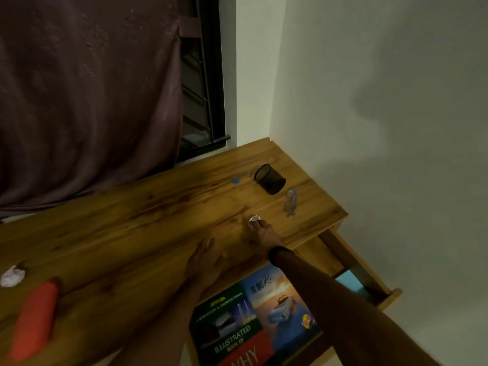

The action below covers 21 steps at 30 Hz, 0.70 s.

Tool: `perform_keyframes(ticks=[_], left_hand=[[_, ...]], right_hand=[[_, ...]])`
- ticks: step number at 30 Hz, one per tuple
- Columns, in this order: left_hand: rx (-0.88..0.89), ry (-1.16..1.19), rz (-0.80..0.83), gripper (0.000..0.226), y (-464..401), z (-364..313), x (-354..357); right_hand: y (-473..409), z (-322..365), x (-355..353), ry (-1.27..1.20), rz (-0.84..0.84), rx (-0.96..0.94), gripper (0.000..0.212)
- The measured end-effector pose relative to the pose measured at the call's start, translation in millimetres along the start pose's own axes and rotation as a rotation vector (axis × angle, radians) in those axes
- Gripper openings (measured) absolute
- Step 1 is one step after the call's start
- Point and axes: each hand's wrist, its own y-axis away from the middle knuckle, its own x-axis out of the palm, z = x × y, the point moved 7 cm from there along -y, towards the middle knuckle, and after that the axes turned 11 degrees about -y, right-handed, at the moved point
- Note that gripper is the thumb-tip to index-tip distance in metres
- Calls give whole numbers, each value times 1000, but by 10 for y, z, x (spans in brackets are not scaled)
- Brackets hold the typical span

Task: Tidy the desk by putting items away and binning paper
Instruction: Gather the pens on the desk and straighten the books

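Note:
On the wooden desk (148, 228), my right hand (264, 233) reaches forward with its fingertips on a small crumpled paper ball (254, 220). My left hand (204, 260) lies flat on the desktop near the front edge, fingers spread, holding nothing. A second crumpled paper ball (12, 276) sits at the far left. A black mesh pen cup (270, 179) lies tipped on its side near the back right. Eyeglasses (290, 202) lie beside it. A small blue item (235, 180) rests left of the cup.
An open drawer (356, 265) juts from the desk's right side, holding two books (253, 318) and a light blue pad (351, 283). A red cylinder (34, 320) lies at the front left. A curtain (87, 96) hangs behind; a wall stands to the right.

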Motion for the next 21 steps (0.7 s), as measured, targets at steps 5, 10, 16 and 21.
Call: perform_keyframes(ticks=[5, 10, 16, 21], left_hand=[[-8, -17, 7, 71, -427, -170, 115], [-85, -46, -30, 104, -967, -243, 218], [-94, -92, -139, 77, -1222, -156, 483], [-87, -129, -257, 74, -1202, -201, 478]], right_hand=[[-451, -120, -351, -6, -47, -31, 73], [-1188, -107, -410, 77, -2, -82, 67], [-2071, 14, -298, 79, 55, -76, 74], [-2498, 108, -292, 225, 91, -122, 74]])
